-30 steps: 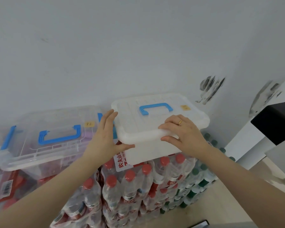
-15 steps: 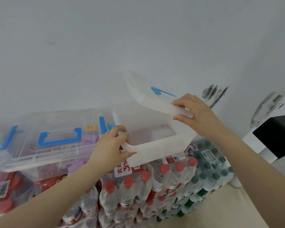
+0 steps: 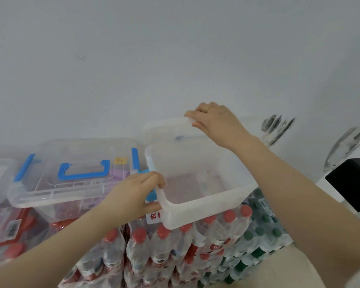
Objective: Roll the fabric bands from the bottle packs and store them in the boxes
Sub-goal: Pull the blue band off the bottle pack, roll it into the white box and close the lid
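- Left hand (image 3: 137, 194): grip curled over the near-left corner of the box (image 3: 197, 213)'s rim, fingers on top, thumb under the lip.
- Right hand (image 3: 218, 123): grip pinching the top edge of the lid (image 3: 170, 129), fingers folded over it; ring on one finger.
- Lid: off the box, held nearly upright at the box's far edge, in front of the wall (image 3: 175, 48). Translucent white; blurred.
- Box: translucent white, mouth uncovered. Sits on top of the bottle packs (image 3: 160, 246). Interior looks pale, contents cannot be made out.
- Fabric bands: none clearly seen in the open box. Purple material (image 3: 121, 175) shows through the clear box to the left; whether these are rolled bands cannot be told.
- Second box (image 3: 71, 175): clear, lid on, blue handle (image 3: 83, 170) on the lid, blue latches at either end, small yellow label near its far-right corner. Sits just beside the open box, to its left, on red packs.
- Bottle packs: shrink-wrapped, red caps beneath the open box; green-capped pack (image 3: 260, 231) at the right edge of the stack.
- Right side: dark scuffs on the wall; a black-and-white unit (image 3: 351, 183) at the frame edge, well apart from the box.
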